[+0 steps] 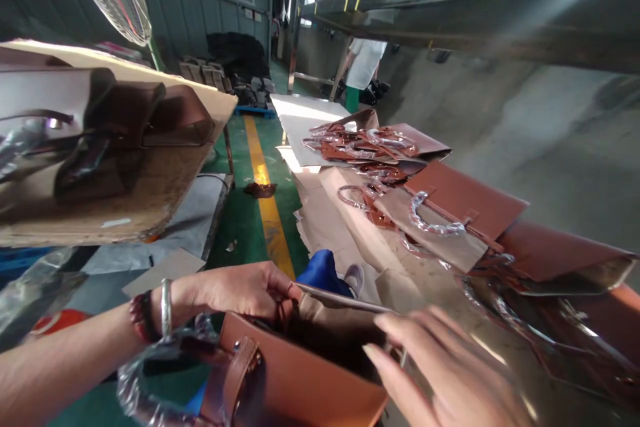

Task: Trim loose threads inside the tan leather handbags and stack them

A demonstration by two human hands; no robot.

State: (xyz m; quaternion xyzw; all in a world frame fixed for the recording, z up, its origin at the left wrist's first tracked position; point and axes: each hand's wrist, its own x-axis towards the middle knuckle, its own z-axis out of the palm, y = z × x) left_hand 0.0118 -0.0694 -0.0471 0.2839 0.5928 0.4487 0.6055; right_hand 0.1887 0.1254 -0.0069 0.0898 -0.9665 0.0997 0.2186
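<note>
A brown leather handbag (pixel 305 373) is in front of me with its mouth open upward, showing a beige lining and a dark inside. My left hand (pixel 245 290) has its fingers curled over the bag's far left rim and grips it. At the right end of the mouth is my right hand (pixel 440 360), slightly blurred, thumb and fingers apart at the edge. Whether it touches the rim I cannot tell. A plastic-wrapped handle (pixel 145 387) hangs off the bag's left front, below my left wrist.
More brown handbags (pixel 465 200) with wrapped handles lie on the cardboard-covered table (pixel 330 207) at right. Other bags (pixel 175 113) rest on a board at left. A yellow line (pixel 270 213) runs along the green floor. A person (pixel 365 63) stands far back, beyond the table.
</note>
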